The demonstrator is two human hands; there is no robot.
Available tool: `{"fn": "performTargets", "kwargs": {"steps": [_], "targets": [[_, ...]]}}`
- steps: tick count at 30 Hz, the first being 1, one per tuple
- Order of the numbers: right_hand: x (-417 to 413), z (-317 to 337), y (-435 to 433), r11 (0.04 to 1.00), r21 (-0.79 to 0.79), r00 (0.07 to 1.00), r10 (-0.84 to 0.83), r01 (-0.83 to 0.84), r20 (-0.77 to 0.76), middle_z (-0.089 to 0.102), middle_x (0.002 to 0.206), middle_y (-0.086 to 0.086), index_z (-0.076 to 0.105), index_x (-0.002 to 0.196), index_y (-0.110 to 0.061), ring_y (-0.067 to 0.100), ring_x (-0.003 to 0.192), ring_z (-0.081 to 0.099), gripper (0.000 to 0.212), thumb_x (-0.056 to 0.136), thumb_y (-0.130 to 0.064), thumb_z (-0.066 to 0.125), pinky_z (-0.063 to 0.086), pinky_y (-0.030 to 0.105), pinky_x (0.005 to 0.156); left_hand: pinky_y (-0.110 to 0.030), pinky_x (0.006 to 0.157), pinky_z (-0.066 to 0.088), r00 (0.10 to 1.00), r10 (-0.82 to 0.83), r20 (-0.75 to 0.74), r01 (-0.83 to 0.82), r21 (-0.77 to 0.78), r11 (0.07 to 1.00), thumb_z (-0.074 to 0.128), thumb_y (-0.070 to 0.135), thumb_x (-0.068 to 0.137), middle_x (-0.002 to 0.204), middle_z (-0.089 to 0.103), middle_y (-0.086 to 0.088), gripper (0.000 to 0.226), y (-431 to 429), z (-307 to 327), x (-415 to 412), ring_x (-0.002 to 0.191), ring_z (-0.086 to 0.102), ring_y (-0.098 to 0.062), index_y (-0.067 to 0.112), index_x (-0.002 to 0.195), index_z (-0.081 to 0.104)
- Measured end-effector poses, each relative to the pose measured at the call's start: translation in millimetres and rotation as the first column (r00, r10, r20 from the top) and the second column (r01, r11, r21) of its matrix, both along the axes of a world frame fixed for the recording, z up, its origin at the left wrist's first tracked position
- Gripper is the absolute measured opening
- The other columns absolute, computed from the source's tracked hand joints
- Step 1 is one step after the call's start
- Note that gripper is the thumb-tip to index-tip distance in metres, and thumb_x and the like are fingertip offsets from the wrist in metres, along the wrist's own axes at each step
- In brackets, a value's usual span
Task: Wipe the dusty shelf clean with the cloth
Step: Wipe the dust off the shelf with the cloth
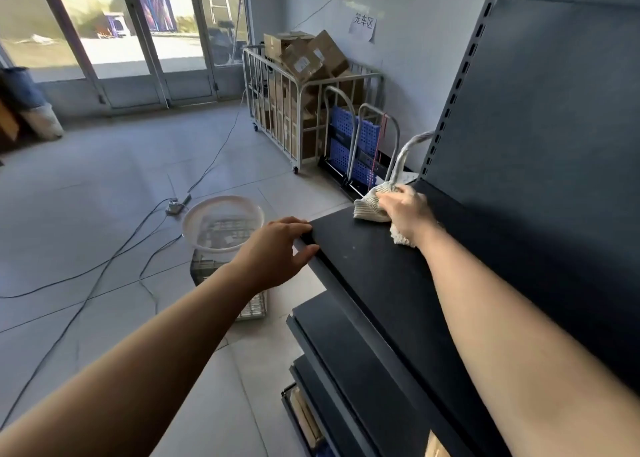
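i have the right hand (pixel 403 214) on the cloth (pixel 370 205), fingers bunched over it and pressing it flat on the far left end of the dark shelf (pixel 374 276), close to the end edge. part of the cloth also shows from under the heel of the palm. the left hand (pixel 277 249) is well apart from it, bracing on the near front corner of the same shelf, with the fingers laid on top and the thumb against the front lip in a loose pinch.

i judge the wipe to be in progress. pale specks show on the board between the two hands, so that stretch looks undone. to do this stroke well i would hold the cloth flat under the whole palm, not just the fingertips, press evenly, and draw it in long overlapping passes from the back panel toward the front lip, so the dust comes off the edge instead of being pushed into the rear corner. the white basin (pixel 221 223) stands on the floor below the shelf's corner, near enough for rinsing. i would leave the left hand where it is to steady the shelf, and lift it only when the cloth reaches that corner
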State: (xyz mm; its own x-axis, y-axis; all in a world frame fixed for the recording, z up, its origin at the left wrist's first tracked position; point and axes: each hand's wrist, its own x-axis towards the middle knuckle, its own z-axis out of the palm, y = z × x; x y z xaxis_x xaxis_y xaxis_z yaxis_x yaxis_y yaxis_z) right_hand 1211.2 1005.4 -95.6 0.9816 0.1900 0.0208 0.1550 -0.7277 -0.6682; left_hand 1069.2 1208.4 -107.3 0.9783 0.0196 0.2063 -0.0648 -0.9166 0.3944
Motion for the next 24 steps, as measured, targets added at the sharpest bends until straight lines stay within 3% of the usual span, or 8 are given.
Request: {"fn": "performTargets", "kwargs": {"steps": [2,6,11,14,16,18,22,24], "targets": [[-10.7,-3.5,14.5,0.995,-0.026,0.995,0.098,-0.098,0.016,0.043,0.146,0.003,0.064,0.120,-0.026,0.024,0.133,0.038,0.049,0.077,-0.049,0.058,0.029,0.037,0.113,-0.028,0.096,0.044,1.000,0.011,0.001,-0.011,-0.029,1.000,0.061,0.036,0.087,0.125,0.062,0.000,0.041,-0.8,0.5,-1.5,0.110,0.060,-0.019,0.018,0.123,0.061],[-26.0,-11.7,29.6,0.967,0.011,0.964,0.252,-0.254,0.089,0.049,0.141,0.000,0.070,0.112,-0.025,0.021,0.129,0.043,0.038,0.076,-0.037,0.073,0.032,0.036,0.112,-0.027,0.084,0.044,1.000,0.011,-0.001,-0.011,-0.062,0.998,0.062,0.026,0.087,0.111,0.068,-0.004,0.032,-2.4,3.1,-1.1,0.101,0.062,-0.022,0.015,0.118,0.063],[-56.0,-10.9,39.5,0.922,0.037,0.922,0.384,-0.386,0.059,0.048,0.142,0.001,0.070,0.112,-0.025,0.020,0.131,0.042,0.034,0.078,-0.030,0.073,0.032,0.040,0.113,-0.027,0.079,0.041,0.998,0.069,0.010,-0.067,-0.137,0.988,0.056,0.016,0.091,0.112,0.068,-0.014,0.032,-4.4,2.1,-3.6,0.105,0.062,-0.030,0.008,0.122,0.058],[-72.1,-3.4,35.0,0.896,0.114,0.901,0.434,-0.429,-0.012,0.050,0.134,-0.001,0.071,0.109,-0.016,0.014,0.123,0.049,0.029,0.080,-0.013,0.070,0.038,0.025,0.107,-0.024,0.070,0.033,0.998,0.059,-0.007,-0.059,-0.107,0.993,0.044,0.008,0.094,0.105,0.069,-0.016,0.027,-3.4,4.8,-5.6,0.097,0.062,-0.033,0.009,0.114,0.062],[-85.0,4.8,23.8,0.885,0.169,0.888,0.452,-0.434,-0.087,0.052,0.125,-0.006,0.073,0.104,-0.011,0.008,0.109,0.056,0.028,0.079,-0.001,0.064,0.043,0.013,0.092,-0.024,0.071,0.033,0.999,0.027,-0.025,-0.029,-0.085,0.996,0.041,0.005,0.094,0.105,0.068,-0.014,0.031,-2.6,6.9,-8.3,0.096,0.061,-0.032,0.010,0.115,0.063],[-98.3,15.3,8.7,0.889,0.179,0.882,0.447,-0.421,-0.149,0.054,0.123,-0.007,0.075,0.097,-0.010,0.009,0.099,0.061,0.029,0.077,0.006,0.060,0.047,0.010,0.084,-0.028,0.074,0.037,0.999,-0.004,-0.040,0.001,-0.070,0.998,0.041,0.006,0.094,0.106,0.067,-0.013,0.031,0.3,4.8,-8.0,0.097,0.061,-0.031,0.012,0.117,0.062],[-115.9,32.7,-14.2,0.928,0.085,0.912,0.373,-0.363,-0.172,0.066,0.112,-0.002,0.077,0.080,-0.014,0.021,0.102,0.066,0.036,0.069,0.011,0.055,0.053,0.029,0.088,-0.038,0.090,0.048,0.997,-0.053,-0.055,0.051,-0.040,0.998,0.039,0.011,0.095,0.116,0.065,-0.012,0.032,9.5,-0.2,-4.3,0.104,0.060,-0.029,0.015,0.121,0.059],[-110.5,33.6,-14.6,0.964,0.063,0.958,0.266,-0.260,-0.104,0.069,0.105,0.002,0.077,0.078,-0.018,0.020,0.092,0.066,0.038,0.068,0.010,0.054,0.050,0.027,0.083,-0.039,0.094,0.047,0.995,-0.087,-0.050,0.086,-0.019,0.996,0.038,0.013,0.095,0.121,0.062,-0.011,0.033,11.7,1.1,-4.7,0.108,0.058,-0.029,0.015,0.123,0.057]]}}
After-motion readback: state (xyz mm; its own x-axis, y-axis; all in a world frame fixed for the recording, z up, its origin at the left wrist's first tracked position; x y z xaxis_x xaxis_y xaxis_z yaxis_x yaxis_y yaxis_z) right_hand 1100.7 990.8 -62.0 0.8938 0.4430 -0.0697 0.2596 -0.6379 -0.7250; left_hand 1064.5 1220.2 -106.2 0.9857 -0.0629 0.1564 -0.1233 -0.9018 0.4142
